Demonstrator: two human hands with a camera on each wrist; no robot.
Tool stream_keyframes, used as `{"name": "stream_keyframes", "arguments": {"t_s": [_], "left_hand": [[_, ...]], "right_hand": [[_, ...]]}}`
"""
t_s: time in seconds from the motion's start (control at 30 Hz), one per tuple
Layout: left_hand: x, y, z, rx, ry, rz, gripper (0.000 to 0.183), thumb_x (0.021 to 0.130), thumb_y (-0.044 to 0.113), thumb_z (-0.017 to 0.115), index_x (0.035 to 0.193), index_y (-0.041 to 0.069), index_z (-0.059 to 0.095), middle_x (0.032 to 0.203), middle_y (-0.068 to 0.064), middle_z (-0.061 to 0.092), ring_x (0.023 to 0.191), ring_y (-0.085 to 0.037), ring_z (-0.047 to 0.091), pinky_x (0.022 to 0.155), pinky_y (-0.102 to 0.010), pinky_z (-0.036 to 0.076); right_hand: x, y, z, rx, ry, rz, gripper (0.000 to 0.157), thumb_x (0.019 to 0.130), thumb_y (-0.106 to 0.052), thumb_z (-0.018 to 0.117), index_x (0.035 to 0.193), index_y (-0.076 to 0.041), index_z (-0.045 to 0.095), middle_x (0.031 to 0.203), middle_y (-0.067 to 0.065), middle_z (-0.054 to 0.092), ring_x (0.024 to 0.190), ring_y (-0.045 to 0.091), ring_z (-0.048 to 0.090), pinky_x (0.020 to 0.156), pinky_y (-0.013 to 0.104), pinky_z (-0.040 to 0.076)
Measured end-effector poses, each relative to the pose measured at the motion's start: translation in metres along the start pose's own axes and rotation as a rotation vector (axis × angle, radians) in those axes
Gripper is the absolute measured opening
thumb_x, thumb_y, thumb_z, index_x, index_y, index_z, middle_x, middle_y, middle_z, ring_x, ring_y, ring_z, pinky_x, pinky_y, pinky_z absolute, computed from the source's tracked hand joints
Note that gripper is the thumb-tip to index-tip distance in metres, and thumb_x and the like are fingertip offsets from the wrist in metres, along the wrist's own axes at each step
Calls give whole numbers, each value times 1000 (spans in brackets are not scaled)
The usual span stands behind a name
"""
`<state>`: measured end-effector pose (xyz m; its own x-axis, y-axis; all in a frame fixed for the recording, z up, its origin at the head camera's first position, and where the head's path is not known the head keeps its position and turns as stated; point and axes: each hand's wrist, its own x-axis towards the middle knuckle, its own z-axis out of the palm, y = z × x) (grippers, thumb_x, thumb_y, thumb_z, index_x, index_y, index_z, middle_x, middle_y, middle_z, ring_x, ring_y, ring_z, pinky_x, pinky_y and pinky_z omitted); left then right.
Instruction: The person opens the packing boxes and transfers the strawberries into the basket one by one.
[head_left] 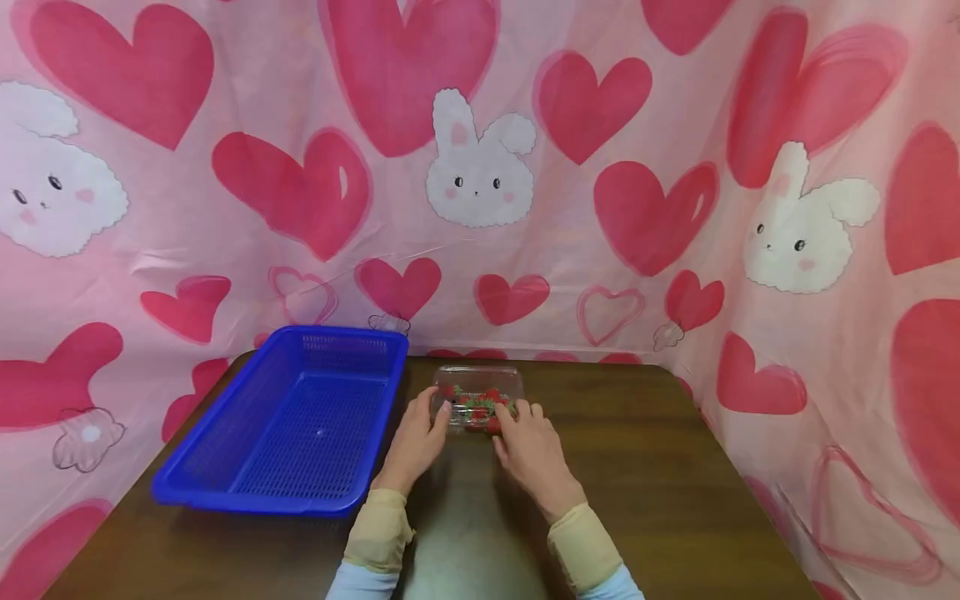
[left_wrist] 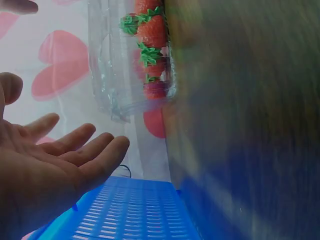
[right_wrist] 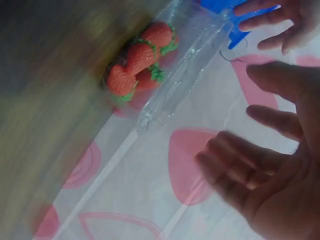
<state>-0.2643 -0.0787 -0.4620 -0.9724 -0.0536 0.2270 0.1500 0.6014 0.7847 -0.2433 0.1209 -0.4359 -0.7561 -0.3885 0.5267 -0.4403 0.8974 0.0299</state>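
Note:
A clear plastic box [head_left: 477,377] stands on the table near its far edge, with several red strawberries [head_left: 480,408] with green leaves inside. In the head view my left hand [head_left: 412,442] is at the box's left side and my right hand [head_left: 534,457] at its right front. Seen from the left wrist, my left fingers [left_wrist: 95,150] are spread and relaxed, with a gap between them and the box [left_wrist: 107,75]. The right wrist view has my right fingers [right_wrist: 240,160] loosely bent, apart from the strawberries [right_wrist: 140,57] and the plastic around them.
A large blue plastic basket [head_left: 281,503] with slotted walls stands on the left of the brown wooden table [head_left: 637,500], close beside my left hand. A pink cloth [head_left: 570,242] with hearts and rabbits hangs behind the table and along its sides.

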Motion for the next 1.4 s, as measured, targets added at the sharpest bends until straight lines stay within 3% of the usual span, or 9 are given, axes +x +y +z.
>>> {"name": "stream_keyframes", "arguments": {"t_s": [0.1,0.27,0.47,0.7,0.87,0.93,1.07,1.23,1.4], "left_hand": [[2,-3,1,-34,29,-14,51,101,40,49,143,11,43,139,-18,52,129,-35,52,108,-55,41],[3,-7,10,-46,80,-48,48,101,36,51,139,9,44,131,-19,54,118,-35,57,101,-54,46],[5,-12,20,-47,116,-121,46,100,33,50,139,9,42,121,-18,55,106,-33,60,91,-52,49],[14,-18,20,-119,185,-191,39,101,23,44,133,0,45,116,-25,60,110,-39,58,94,-54,46],[14,-23,20,-187,154,-259,36,103,19,38,132,0,45,100,-25,68,80,-31,70,72,-42,54],[13,-25,20,-225,130,-281,35,104,19,36,133,0,44,92,-23,69,64,-26,68,58,-35,52],[15,-29,21,-320,111,-292,33,104,15,37,130,-2,46,93,-23,67,56,-17,64,46,-26,49],[22,-35,24,-485,125,-308,30,102,8,39,125,-7,50,91,-23,65,54,-11,60,43,-23,48],[28,-41,28,-579,114,-334,29,101,7,40,122,-8,53,86,-15,61,55,-9,58,44,-20,47]], "right_hand": [[3,5,4,11,106,-59,33,77,-18,81,105,-10,66,85,11,57,71,26,52,51,34,48],[9,15,13,43,176,-152,29,75,-15,82,97,-10,64,79,7,52,67,21,49,49,29,46],[13,24,28,27,130,-272,26,79,-19,80,97,-10,64,81,5,53,69,20,49,56,30,47],[23,26,33,-61,55,-340,21,80,-22,79,92,-13,65,83,4,56,74,21,49,61,30,48],[27,28,38,-112,60,-383,18,80,-21,78,88,-14,65,82,4,56,75,21,50,61,30,47],[29,29,39,-123,63,-396,16,80,-21,78,87,-14,65,83,4,56,75,21,50,61,31,47],[31,29,44,-159,29,-425,10,85,-18,74,89,-14,66,86,5,58,76,22,50,63,31,48],[32,28,48,-198,-24,-442,13,86,-20,74,97,-16,67,90,5,59,79,22,51,67,31,50],[33,26,51,-192,-44,-429,12,88,-20,72,98,-16,68,90,5,59,79,22,52,67,32,50]]}}
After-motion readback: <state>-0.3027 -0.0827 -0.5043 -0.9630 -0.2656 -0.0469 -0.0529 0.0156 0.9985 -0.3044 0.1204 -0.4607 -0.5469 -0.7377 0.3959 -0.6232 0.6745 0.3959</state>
